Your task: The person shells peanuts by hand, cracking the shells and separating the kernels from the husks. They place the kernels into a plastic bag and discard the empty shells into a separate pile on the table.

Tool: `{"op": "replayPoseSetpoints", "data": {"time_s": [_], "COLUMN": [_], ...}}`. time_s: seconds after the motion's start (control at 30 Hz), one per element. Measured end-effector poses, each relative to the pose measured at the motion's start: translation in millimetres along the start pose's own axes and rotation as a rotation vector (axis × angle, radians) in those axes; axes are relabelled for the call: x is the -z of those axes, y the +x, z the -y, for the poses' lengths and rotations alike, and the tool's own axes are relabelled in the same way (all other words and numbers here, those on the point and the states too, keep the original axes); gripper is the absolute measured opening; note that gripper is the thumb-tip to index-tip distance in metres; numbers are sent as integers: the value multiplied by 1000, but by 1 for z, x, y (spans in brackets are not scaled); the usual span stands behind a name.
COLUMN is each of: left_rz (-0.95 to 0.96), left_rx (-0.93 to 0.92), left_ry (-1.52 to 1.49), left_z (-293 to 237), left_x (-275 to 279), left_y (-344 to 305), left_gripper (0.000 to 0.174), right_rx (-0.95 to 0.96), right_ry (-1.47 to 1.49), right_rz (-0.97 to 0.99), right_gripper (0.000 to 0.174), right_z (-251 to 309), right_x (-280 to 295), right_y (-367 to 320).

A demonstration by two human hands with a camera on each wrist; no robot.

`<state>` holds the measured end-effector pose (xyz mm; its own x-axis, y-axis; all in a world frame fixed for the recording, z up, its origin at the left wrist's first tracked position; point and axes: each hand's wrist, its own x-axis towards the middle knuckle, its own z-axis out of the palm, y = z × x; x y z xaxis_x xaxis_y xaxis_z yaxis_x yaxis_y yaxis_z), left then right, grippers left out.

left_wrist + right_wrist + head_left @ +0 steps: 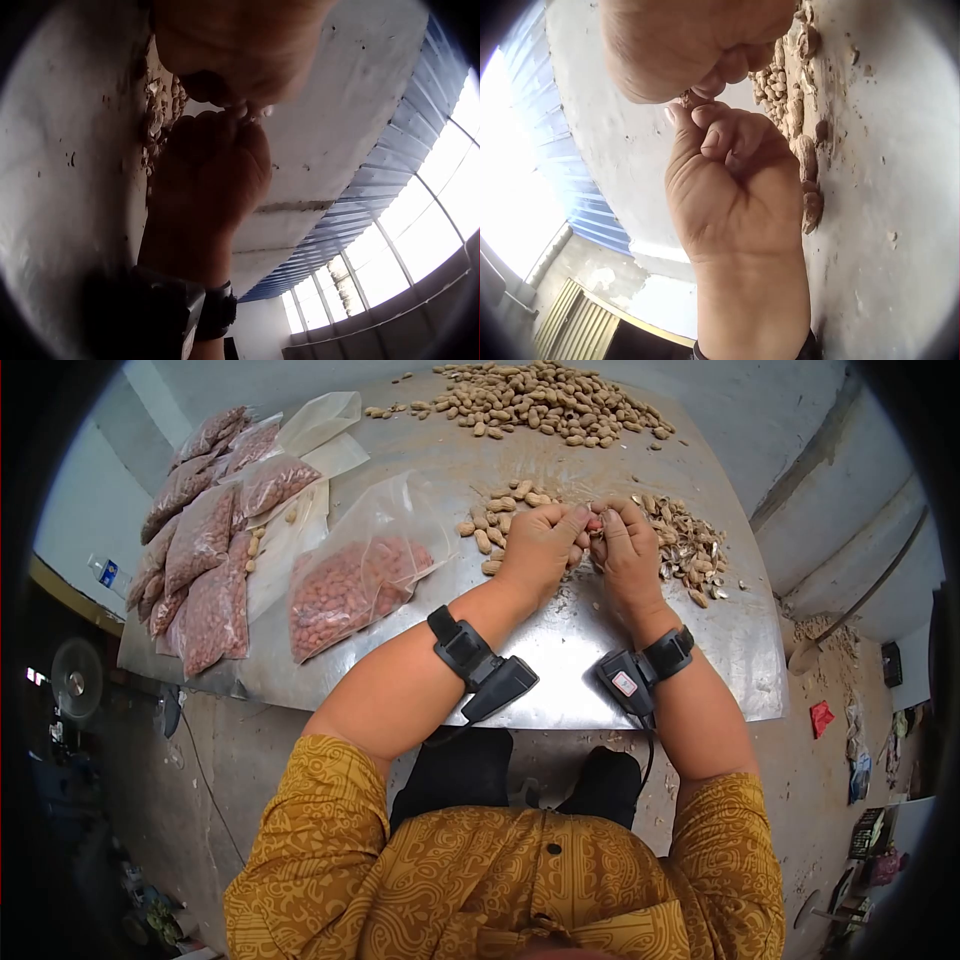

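Note:
Both hands meet over the metal table, fingertips close together. The left hand (pixel 540 550) pinches a peanut (pixel 596 523) between thumb and curled fingers; some reddish skin shows at it. From the other side the right hand (pixel 630 555) grips the same peanut with thumb and forefinger. In the right wrist view a small brown bit of the peanut (pixel 685 98) shows between the fingertips, the rest hidden by fingers. Unshelled peanuts (pixel 483 540) lie beside the left hand. Broken shells (pixel 700 550) are heaped just right of the right hand.
A large pile of unshelled peanuts (pixel 550 405) lies at the table's far side. An open clear bag of red kernels (pixel 350 595) stands left of the left forearm. Several filled bags (pixel 205 540) are stacked at the far left, near empty plastic bags (pixel 325 425).

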<state>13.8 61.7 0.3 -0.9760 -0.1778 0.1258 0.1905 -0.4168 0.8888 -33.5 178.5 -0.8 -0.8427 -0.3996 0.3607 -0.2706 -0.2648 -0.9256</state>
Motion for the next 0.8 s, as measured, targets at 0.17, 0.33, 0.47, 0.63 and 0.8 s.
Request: {"op": "replayPoseSetpoints", "data": {"time_s": [0.17,0.33,0.47,0.63,0.8], "left_rz": [36,34,35,19,-43], "left_rx": [48,57,-127,-309,-504], "left_ry": [-156,-60,186,458,778], "left_z": [1,-3,-3,2,-2], "left_x": [2,2,3,6,6], "left_y": [1,-3,-3,3,2], "left_gripper": [21,21,21,23,23], "right_rx": [-62,-192,-242,-359,-387], "right_ry": [219,384,501,618,657], "right_rz": [34,-21,61,57,33], "right_gripper": [15,13,14,15,15], "right_z": [-2,-3,-10,-5,-6], "right_x": [0,1,8,5,6], "right_y": [0,5,8,8,9]}}
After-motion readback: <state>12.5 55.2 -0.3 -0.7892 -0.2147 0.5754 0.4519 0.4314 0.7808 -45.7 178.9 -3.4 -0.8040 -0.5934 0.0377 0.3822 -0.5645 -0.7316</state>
